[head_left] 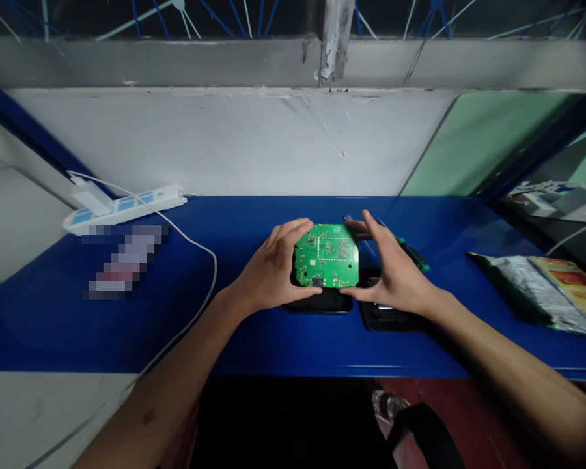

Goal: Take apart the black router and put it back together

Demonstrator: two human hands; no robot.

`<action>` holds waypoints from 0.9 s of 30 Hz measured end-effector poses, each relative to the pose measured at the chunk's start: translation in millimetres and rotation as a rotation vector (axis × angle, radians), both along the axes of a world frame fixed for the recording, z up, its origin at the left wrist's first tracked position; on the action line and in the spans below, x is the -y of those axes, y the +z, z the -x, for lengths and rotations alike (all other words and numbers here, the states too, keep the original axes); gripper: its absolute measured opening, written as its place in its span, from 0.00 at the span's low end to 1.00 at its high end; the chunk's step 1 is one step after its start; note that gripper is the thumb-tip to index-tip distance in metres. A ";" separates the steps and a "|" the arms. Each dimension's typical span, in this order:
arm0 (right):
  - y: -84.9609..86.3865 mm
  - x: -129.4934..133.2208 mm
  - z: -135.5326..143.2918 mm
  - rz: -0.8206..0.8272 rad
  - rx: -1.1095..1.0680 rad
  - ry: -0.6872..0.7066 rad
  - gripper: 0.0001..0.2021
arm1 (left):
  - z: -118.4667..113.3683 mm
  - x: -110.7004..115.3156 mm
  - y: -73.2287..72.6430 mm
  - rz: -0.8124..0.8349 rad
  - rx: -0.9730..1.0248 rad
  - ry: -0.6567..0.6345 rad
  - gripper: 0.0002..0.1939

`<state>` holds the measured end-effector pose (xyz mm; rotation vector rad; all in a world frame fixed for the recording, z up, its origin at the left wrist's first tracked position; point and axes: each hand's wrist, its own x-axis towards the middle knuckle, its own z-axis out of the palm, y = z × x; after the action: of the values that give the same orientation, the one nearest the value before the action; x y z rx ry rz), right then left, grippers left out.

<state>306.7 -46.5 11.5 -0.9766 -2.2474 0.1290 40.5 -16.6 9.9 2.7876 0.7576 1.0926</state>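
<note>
A green circuit board (328, 257) is held tilted up between my two hands, its broad face toward me. My left hand (268, 270) grips its left edge, thumb along the bottom and fingers at the upper left corner. At the right edge, my right hand (395, 273) has its thumb on the lower corner and fingers by the upper corner, with the index finger lifted. Just under the board lies a black plastic housing part (322, 303), mostly covered. Another black housing part (388, 319) sits beneath my right hand. Behind that hand is a green-handled tool (414, 254), partly hidden.
On the blue table (254, 345), a white power strip (127, 208) with a plugged-in charger stands at the back left. Its white cable (212, 260) loops forward past my left forearm. A blurred-out object (127, 264) lies left. A shiny snack packet (542, 286) lies right.
</note>
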 end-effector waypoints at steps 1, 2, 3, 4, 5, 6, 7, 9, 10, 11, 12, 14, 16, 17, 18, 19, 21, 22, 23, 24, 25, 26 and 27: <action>0.1 0.3 0.3 -0.002 0.005 0.001 0.63 | 0.0 -0.4 -0.3 -0.003 0.001 0.002 0.59; 0.2 0.6 0.7 -0.005 0.010 0.002 0.63 | -0.2 -0.7 -0.4 -0.007 0.003 0.005 0.60; 0.3 0.8 1.0 -0.007 0.016 0.004 0.63 | -0.7 -1.0 -0.5 -0.013 0.006 0.007 0.60; 0.3 1.0 1.4 -0.011 0.022 0.004 0.63 | -1.3 -1.1 -0.4 -0.017 0.006 0.010 0.61; 0.3 1.2 2.0 -0.016 0.028 0.002 0.62 | -2.1 -1.2 -0.3 -0.021 0.004 0.010 0.61; 0.5 1.5 2.8 -0.019 0.034 -0.001 0.62 | -3.1 -1.1 -0.1 -0.026 0.000 0.009 0.61; 0.7 1.9 3.7 -0.023 0.039 -0.003 0.62 | -4.1 -0.9 0.0 -0.032 -0.005 0.008 0.61; 1.4 2.9 6.2 -0.033 0.045 0.001 0.61 | -6.2 0.1 -0.1 -0.046 -0.028 0.003 0.62; 1.8 3.4 7.5 -0.040 0.047 0.008 0.61 | -7.2 0.8 -0.3 -0.052 -0.043 0.003 0.62; 2.2 3.9 8.7 -0.047 0.051 0.017 0.60 | -8.1 1.6 -0.6 -0.058 -0.058 0.006 0.62; 2.6 4.3 9.8 -0.057 0.055 0.027 0.60 | -8.9 2.6 -0.9 -0.063 -0.073 0.016 0.63; 2.8 5.0 11.3 -0.080 0.062 0.044 0.59 | -10.1 4.9 -1.4 -0.073 -0.096 0.051 0.63; 2.8 5.7 11.6 -0.096 0.060 0.059 0.59 | -10.9 7.2 -1.1 -0.084 -0.105 0.090 0.62; 2.7 6.0 11.5 -0.094 0.055 0.068 0.59 | -11.1 8.3 -0.5 -0.088 -0.105 0.101 0.61; 2.7 6.4 11.1 -0.083 0.044 0.080 0.59 | -11.2 9.4 0.3 -0.091 -0.098 0.104 0.60; 2.7 6.8 10.7 -0.065 0.027 0.092 0.60 | -11.2 10.4 1.3 -0.090 -0.085 0.101 0.59; 3.0 7.3 9.8 -0.014 -0.016 0.118 0.65 | -11.1 12.0 3.8 -0.063 -0.046 0.089 0.59; 3.1 7.4 9.4 0.014 -0.033 0.125 0.67 | -11.0 12.7 4.9 -0.036 -0.025 0.085 0.59; 3.2 7.4 9.2 0.041 -0.043 0.128 0.68 | -10.9 13.1 5.8 -0.006 -0.003 0.077 0.60; 3.4 7.3 9.1 0.064 -0.046 0.127 0.69 | -10.7 13.4 6.3 0.025 0.022 0.063 0.60; 3.5 7.2 9.2 0.086 -0.041 0.123 0.69 | -10.5 13.4 6.3 0.055 0.051 0.040 0.60; 3.7 7.2 9.6 0.106 -0.034 0.116 0.69 | -10.4 13.3 5.9 0.079 0.085 0.008 0.61; 4.0 7.4 10.2 0.124 -0.026 0.112 0.69 | -10.2 13.1 5.2 0.103 0.122 -0.030 0.61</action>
<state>296.5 -53.9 15.5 -0.9072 -2.2923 0.3317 50.7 -29.7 15.1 2.6116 0.7343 1.1708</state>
